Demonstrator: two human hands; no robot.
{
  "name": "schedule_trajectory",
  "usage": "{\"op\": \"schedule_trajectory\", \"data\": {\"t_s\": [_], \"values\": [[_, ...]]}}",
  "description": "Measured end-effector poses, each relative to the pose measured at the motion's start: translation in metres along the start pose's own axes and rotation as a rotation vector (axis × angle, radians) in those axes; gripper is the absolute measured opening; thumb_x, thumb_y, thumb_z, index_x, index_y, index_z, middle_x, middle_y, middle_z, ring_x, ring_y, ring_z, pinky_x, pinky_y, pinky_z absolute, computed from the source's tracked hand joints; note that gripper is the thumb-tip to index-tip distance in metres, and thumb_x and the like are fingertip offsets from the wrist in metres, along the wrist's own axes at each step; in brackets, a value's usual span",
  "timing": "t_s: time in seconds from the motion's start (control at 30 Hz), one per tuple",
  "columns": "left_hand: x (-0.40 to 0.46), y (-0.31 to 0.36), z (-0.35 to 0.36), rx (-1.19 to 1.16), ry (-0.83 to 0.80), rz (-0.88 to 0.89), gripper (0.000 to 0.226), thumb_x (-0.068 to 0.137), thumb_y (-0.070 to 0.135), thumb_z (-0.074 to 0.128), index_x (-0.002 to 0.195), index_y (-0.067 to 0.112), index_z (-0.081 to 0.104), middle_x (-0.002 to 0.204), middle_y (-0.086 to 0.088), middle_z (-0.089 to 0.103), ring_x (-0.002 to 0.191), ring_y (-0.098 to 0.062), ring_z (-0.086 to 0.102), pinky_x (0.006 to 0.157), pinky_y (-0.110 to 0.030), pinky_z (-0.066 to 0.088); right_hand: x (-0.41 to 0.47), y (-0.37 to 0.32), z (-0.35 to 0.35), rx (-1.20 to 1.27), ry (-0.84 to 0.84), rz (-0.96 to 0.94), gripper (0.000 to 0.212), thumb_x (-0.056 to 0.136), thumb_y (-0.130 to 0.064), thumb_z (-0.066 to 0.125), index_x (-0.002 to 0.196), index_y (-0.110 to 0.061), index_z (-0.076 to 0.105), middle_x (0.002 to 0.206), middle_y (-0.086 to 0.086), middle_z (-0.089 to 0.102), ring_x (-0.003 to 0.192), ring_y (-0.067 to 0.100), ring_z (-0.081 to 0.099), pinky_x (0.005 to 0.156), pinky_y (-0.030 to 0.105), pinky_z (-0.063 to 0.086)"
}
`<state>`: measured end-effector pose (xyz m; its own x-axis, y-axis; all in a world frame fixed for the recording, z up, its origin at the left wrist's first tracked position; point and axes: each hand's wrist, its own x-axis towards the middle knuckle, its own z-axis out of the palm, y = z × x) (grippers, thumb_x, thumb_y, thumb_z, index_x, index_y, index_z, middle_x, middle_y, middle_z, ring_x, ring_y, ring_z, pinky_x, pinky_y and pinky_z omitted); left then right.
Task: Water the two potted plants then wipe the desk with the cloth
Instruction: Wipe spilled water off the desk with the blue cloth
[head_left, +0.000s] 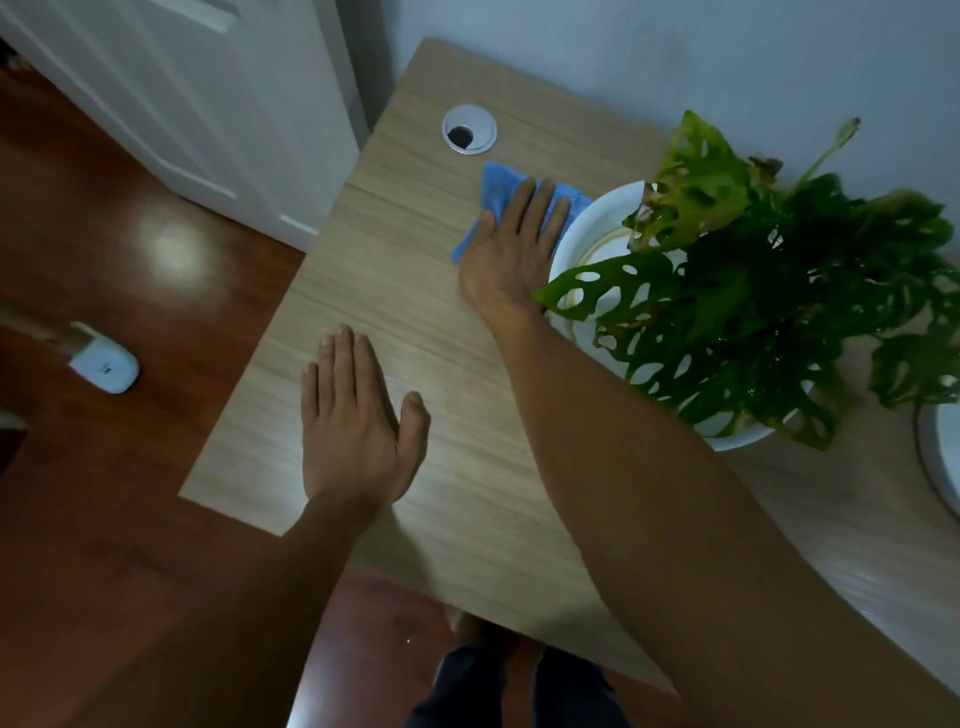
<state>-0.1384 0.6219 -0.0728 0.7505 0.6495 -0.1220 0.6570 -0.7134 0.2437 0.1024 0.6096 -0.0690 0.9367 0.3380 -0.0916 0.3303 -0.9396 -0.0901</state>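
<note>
We note the right hand flat, fingers extended, pressing the blue cloth at 12 o'clock; left hand released, flat on the tabletop; white pot at 2 o'clock holds the leafy plant.

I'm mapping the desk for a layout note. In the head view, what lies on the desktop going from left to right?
left hand flat on the desk → silver cable grommet → blue cloth under the right hand → white pot with the leafy plant
</note>
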Motion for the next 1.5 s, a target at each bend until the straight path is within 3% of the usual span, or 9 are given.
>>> {"op": "schedule_trajectory", "data": {"t_s": [0.2, 0.33, 0.47, 0.63, 0.8, 0.97, 1.17, 1.4, 1.5], "values": [[0.002, -0.001, 0.001, 0.001, 0.004, 0.011, 0.080, 0.104, 0.052, 0.031, 0.163, 0.005, 0.004, 0.173, -0.013, -0.002, 0.159, -0.021, -0.012, 0.129, -0.047, 0.000, 0.017, -0.004, 0.000, 0.038, 0.014, 0.071, 0.065, 0.110, -0.038, 0.017, 0.162, 0.000, 0.009, 0.171, 0.021, 0.006, 0.159, 0.038, -0.002, 0.129, 0.049, -0.005], [0.003, 0.000, -0.002, -0.015, -0.001, 0.006, 0.076, 0.105, 0.048, 0.031, 0.163, 0.005, 0.006, 0.173, -0.013, 0.000, 0.159, -0.021, -0.010, 0.129, -0.047, 0.001, -0.047, 0.000, 0.002, 0.041, 0.072, -0.077, 0.063, 0.111, -0.034, 0.019, 0.161, 0.003, 0.014, 0.169, 0.023, 0.013, 0.158, 0.038, 0.005, 0.127, 0.051, -0.008], [0.002, -0.001, -0.003, -0.004, 0.005, 0.015, 0.071, 0.105, 0.041, 0.029, 0.162, 0.003, 0.010, 0.172, -0.015, 0.003, 0.160, -0.023, -0.006, 0.129, -0.048, 0.004, -0.099, 0.000, 0.016, 0.083, 0.017, -0.031, 0.065, 0.108, -0.044, 0.018, 0.165, -0.012, 0.011, 0.173, 0.010, 0.007, 0.160, 0.031, 0.000, 0.127, 0.055, 0.002], [0.000, -0.002, -0.001, 0.004, 0.017, 0.017, 0.071, 0.104, 0.041, 0.026, 0.162, 0.003, 0.010, 0.172, -0.015, 0.004, 0.160, -0.023, -0.005, 0.129, -0.049, 0.005, -0.036, -0.008, -0.005, 0.018, -0.009, -0.042, 0.063, 0.110, -0.034, 0.023, 0.161, 0.002, 0.014, 0.170, 0.022, 0.011, 0.159, 0.037, 0.002, 0.127, 0.052, -0.009], [0.003, 0.001, 0.000, 0.001, 0.033, 0.020, 0.072, 0.103, 0.040, 0.027, 0.162, 0.002, 0.012, 0.172, -0.015, 0.005, 0.160, -0.023, -0.005, 0.129, -0.048, 0.003, 0.048, -0.008, -0.017, -0.022, -0.088, 0.154, 0.066, 0.106, -0.037, 0.026, 0.161, -0.002, 0.016, 0.170, 0.022, 0.005, 0.157, 0.042, -0.005, 0.126, 0.058, -0.006], [0.003, -0.001, 0.003, 0.013, 0.033, 0.020, 0.072, 0.103, 0.040, 0.028, 0.162, 0.002, 0.012, 0.172, -0.015, 0.005, 0.160, -0.024, -0.005, 0.129, -0.048, 0.002, 0.087, -0.003, -0.011, -0.061, -0.126, 0.287, 0.067, 0.100, -0.041, 0.028, 0.159, -0.009, 0.033, 0.170, 0.021, 0.008, 0.155, 0.050, -0.006, 0.114, 0.070, -0.023], [0.007, -0.002, 0.003, 0.014, 0.029, 0.021, 0.073, 0.103, 0.039, 0.032, 0.162, 0.002, 0.010, 0.172, -0.015, 0.004, 0.160, -0.024, -0.006, 0.129, -0.048, 0.001, 0.039, -0.011, -0.007, 0.079, -0.078, 0.089, 0.066, 0.109, -0.045, 0.016, 0.165, -0.013, 0.004, 0.173, 0.011, -0.004, 0.158, 0.037, -0.008, 0.125, 0.058, -0.008], [0.002, -0.002, -0.001, 0.000, 0.071, 0.046, 0.071, 0.100, 0.033, 0.031, 0.160, -0.002, 0.018, 0.170, -0.019, 0.012, 0.159, -0.031, 0.005, 0.129, -0.049, 0.005, -0.085, 0.020, 0.016, -0.008, -0.077, -0.530, 0.062, 0.107, -0.050, 0.012, 0.165, -0.028, 0.013, 0.173, -0.004, 0.009, 0.160, 0.027, 0.005, 0.127, 0.055, 0.001], [0.000, -0.001, -0.002, 0.010, 0.083, 0.060, 0.071, 0.097, 0.029, 0.032, 0.158, -0.005, 0.021, 0.168, -0.023, 0.017, 0.158, -0.035, 0.011, 0.128, -0.049, 0.008, -0.131, 0.057, 0.019, -0.046, -0.078, -0.660, 0.061, 0.107, -0.051, 0.010, 0.165, -0.031, 0.012, 0.173, -0.006, 0.012, 0.160, 0.025, 0.006, 0.127, 0.053, 0.002]]}}
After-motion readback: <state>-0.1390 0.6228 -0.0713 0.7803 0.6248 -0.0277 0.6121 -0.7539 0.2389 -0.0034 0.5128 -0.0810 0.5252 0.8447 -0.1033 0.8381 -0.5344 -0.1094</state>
